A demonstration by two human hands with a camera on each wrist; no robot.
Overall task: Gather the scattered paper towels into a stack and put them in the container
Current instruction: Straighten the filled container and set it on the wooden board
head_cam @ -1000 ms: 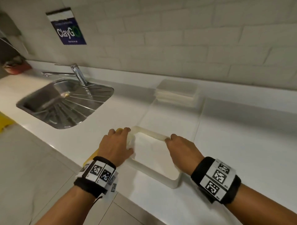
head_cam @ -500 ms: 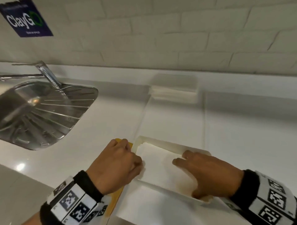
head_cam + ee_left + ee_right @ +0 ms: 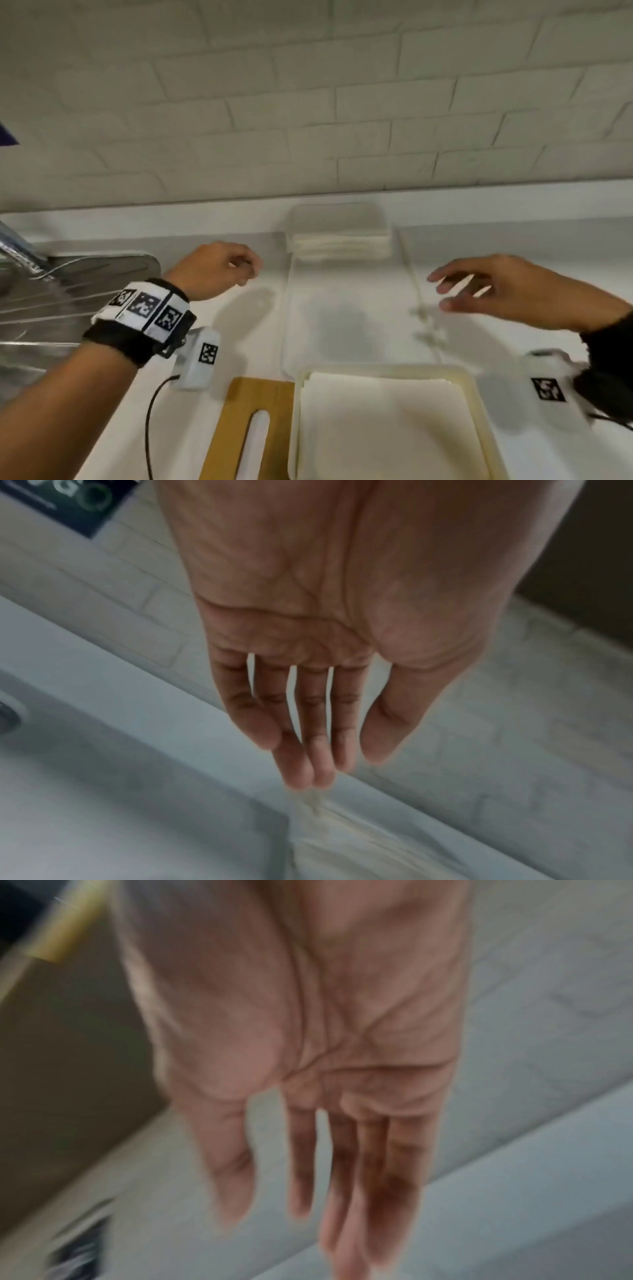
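Observation:
A cream container (image 3: 481, 414) sits at the counter's near edge with flat white paper towels (image 3: 387, 431) lying in it. A second stack of paper towels (image 3: 340, 241) lies at the back against the wall, at the far end of a clear, lid-like rectangle (image 3: 346, 308). My left hand (image 3: 239, 270) hovers left of that far stack, empty, its fingers straight in the left wrist view (image 3: 325, 764). My right hand (image 3: 448, 291) hovers to the stack's right with fingers spread and nothing in it, blurred in the right wrist view (image 3: 308, 1215).
A wooden board (image 3: 236, 442) with a slot handle lies just left of the container. The steel sink (image 3: 51, 308) and its tap are at the far left. A white brick wall closes off the back of the white counter (image 3: 531, 246).
Both hands have let go of the cream container's rim and moved up and forward, now flanking the far stack. The container now sits lower in the head view.

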